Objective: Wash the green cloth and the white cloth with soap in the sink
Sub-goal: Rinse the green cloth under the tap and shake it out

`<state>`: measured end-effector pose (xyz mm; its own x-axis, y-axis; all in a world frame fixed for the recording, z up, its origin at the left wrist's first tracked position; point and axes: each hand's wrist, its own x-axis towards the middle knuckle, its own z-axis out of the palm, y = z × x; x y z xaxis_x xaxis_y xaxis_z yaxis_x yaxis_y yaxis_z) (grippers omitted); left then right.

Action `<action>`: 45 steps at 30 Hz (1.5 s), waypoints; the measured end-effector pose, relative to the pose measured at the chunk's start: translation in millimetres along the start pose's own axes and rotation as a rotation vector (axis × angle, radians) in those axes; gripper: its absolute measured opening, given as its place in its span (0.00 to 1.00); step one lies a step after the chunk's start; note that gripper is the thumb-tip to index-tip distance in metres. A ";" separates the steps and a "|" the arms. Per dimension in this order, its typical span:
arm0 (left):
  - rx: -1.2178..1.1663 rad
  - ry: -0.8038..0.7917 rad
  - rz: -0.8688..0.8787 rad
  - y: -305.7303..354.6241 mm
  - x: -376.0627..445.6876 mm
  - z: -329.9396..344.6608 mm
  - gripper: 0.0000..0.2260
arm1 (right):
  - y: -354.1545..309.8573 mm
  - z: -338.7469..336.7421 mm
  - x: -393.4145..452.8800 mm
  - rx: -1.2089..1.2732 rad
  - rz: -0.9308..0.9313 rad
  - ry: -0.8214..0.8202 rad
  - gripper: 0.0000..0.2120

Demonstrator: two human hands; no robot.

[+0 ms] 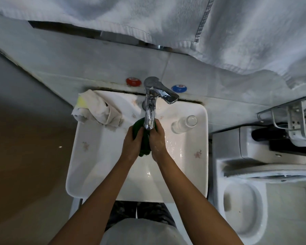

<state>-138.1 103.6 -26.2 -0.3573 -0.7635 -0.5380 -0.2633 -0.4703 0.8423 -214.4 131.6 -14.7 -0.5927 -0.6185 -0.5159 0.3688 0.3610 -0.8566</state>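
Note:
The green cloth (144,144) is bunched between both hands over the white sink (99,156), right under the chrome tap's spout (149,110). My left hand (132,142) grips its left side with curled fingers. My right hand (157,140) grips its right side, with soap suds on the skin. The white cloth (99,108) lies crumpled on the sink's back left corner, with a yellow patch at its left end. Most of the green cloth is hidden by my hands.
A clear glass bottle (184,123) lies on the sink's right rim. Red (133,81) and blue (179,88) valve knobs sit on the tiled wall behind the tap. White towels (184,23) hang overhead. A toilet (245,200) stands to the right, a metal rack (290,117) above it.

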 end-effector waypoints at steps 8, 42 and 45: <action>0.164 0.044 0.169 15.3 3.9 2.6 0.22 | 3.7 -10.8 -7.0 -0.229 0.040 -0.078 0.31; -0.135 -0.073 0.017 26.8 -6.9 1.0 0.24 | 9.9 -31.6 -5.7 -0.123 0.152 -0.208 0.21; -0.073 -0.193 0.054 25.6 -14.1 1.4 0.29 | 4.8 -30.6 -5.9 -0.105 0.192 -0.207 0.15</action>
<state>-141.0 102.9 3.0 -0.5357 -0.6927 -0.4829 -0.1763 -0.4675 0.8662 -231.0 158.4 -16.2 -0.3572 -0.6571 -0.6638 0.3773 0.5486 -0.7461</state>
